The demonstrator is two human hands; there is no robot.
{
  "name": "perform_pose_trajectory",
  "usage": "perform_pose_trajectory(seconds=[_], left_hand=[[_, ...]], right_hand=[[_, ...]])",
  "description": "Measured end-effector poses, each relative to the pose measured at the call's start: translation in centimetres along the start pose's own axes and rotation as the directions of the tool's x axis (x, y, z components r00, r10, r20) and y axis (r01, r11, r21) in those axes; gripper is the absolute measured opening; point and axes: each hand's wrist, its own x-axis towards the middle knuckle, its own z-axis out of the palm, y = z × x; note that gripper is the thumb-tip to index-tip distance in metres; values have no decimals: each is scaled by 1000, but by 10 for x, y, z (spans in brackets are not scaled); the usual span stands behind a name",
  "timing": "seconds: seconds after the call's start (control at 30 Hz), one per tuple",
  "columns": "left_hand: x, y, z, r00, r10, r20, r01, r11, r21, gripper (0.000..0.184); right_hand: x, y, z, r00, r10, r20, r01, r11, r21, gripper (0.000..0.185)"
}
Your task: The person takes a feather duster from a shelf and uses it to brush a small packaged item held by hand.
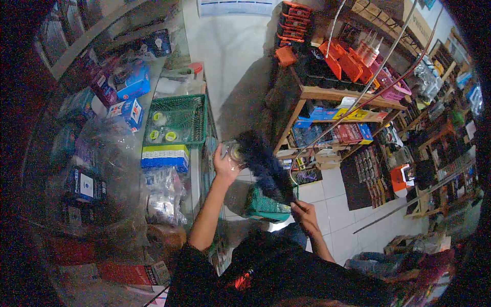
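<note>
My left hand (225,165) is closed around a small clear jar (236,152) in front of my body. In my right hand (305,215) is the handle of a dark feather duster (266,171). The duster's blurred head reaches up and left to the jar; whether they touch I cannot tell. Left of the jar, a green plastic basket (206,120) on the counter holds several small jars (171,136) with yellow-green labels. A blue and yellow-green box (164,157) sits just in front of this basket. Below the duster is a teal basket (267,214).
Plastic-wrapped packages (164,197) and blue boxes (126,112) crowd the counter at left. At right stands a wooden shelf (353,97) with orange bins (335,64). Thin poles and a cable (368,92) cross in front of it. White floor tiles (332,204) show below.
</note>
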Motion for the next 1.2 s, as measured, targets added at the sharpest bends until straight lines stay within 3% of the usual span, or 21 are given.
perform_pose_trajectory(seconds=[0.07, 0.2, 0.23, 0.33, 0.4, 0.5, 0.6, 0.63, 0.8, 0.87, 0.9, 1.0, 1.1, 1.17, 1.2], left_hand=[[-9, 0, 11, 1000, -9, 17, 9, 1000, 1, 70], [-12, 1, 14, 987, -32, 160, 18, 996, 89, 77], [-4, -1, 12, 975, -67, 210, 76, 996, -37, 73], [-5, 3, 6, 997, -35, -63, 38, 998, 41, 72], [-16, 4, 21, 1000, -26, -5, 26, 999, 30, 72], [-18, 5, 27, 992, -16, 124, 9, 999, 54, 70], [0, 5, -1, 996, -14, -91, 16, 1000, 21, 69], [-1, 3, 4, 990, -14, -139, 11, 1000, -21, 68], [-3, 6, 5, 998, -40, -48, 38, 999, -34, 67], [-7, 6, 15, 999, -43, -23, 42, 998, -47, 66], [-13, 4, 23, 992, -16, -122, 25, 997, 77, 76], [-4, 3, 7, 992, -4, -128, 10, 999, 49, 74], [-3, 3, 4, 999, -41, -10, 41, 999, 5, 73], [-11, 3, 21, 990, -76, 115, 76, 997, 5, 72], [-10, 3, 20, 999, -47, 19, 47, 999, 2, 71]], right_hand=[[-3, -7, -1, 997, 81, -14, -79, 992, 103, 25], [-4, 3, -5, 993, 78, 91, -74, 996, -48, 20], [-6, 0, -1, 995, 63, 76, -62, 998, -16, 19], [-12, -8, 8, 997, 60, 55, -63, 997, 52, 17], [-12, -5, 8, 992, 104, 73, -108, 992, 59, 17], [-5, 11, 5, 999, 41, 31, -40, 999, -25, 18], [-6, 3, 3, 989, 119, 87, -132, 978, 164, 19], [-7, 4, 3, 988, 130, 84, -140, 983, 120, 19], [-9, 0, 9, 994, 99, 44, -97, 994, -59, 21], [-8, 17, 10, 996, 86, -27, -85, 996, 14, 20], [-8, 27, 10, 995, 81, -63, -78, 996, 50, 19], [-12, -1, 7, 981, 194, -18, -193, 979, 73, 17], [-11, -9, 3, 984, 141, 107, -144, 989, 26, 17], [-10, -5, 4, 992, 99, 82, -99, 995, 1, 18], [-9, -3, 4, 994, 78, 72, -77, 997, -12, 18]])
